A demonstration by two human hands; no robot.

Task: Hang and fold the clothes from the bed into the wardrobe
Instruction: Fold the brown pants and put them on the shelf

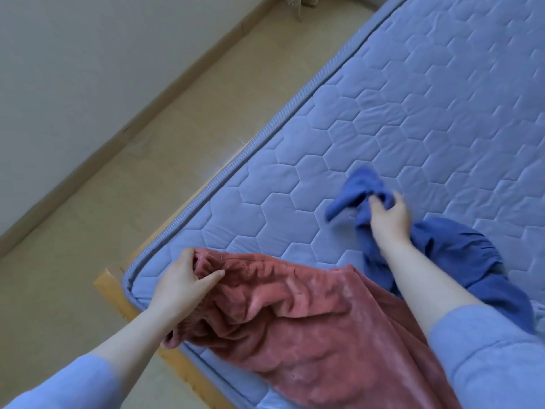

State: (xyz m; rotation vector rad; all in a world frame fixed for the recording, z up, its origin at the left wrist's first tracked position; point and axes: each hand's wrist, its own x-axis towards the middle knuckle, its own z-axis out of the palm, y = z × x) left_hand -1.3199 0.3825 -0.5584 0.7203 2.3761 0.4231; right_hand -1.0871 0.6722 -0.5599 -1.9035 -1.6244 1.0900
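Note:
A pink fleece garment (309, 320) lies spread over the near corner of the bed (413, 107), which has a blue quilted mattress. My left hand (180, 284) grips the gathered edge of this pink garment near the mattress corner. A dark blue garment (442, 255) lies crumpled to the right of the pink one. My right hand (389, 216) holds a bunched part of the blue garment, lifted a little off the mattress. The wardrobe is out of view.
A wooden bed frame (118, 293) sticks out at the near corner. Beige floor tiles (147, 187) run along the bed's left side up to a pale wall (73, 69) with a skirting board. A patterned object (295, 4) stands at the top edge.

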